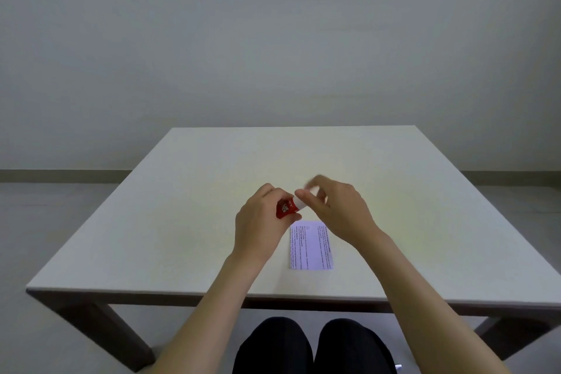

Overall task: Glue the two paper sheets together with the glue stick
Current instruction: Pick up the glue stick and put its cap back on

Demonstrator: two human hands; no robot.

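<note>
Above the middle of the smooth, pale desk (182,222), your left hand (258,222) is wrapped around the red cylindrical body of the glue stick (287,207), while your right hand (337,209) pinches its white end with thumb and fingertips, slightly blurred. Just below both hands, a small rectangular paper sheet (311,246) printed with fine lines of text lies flat on the desk; you cannot tell whether a second sheet lies under it.

Red glue stick (285,208), white printed paper (311,246)
</note>
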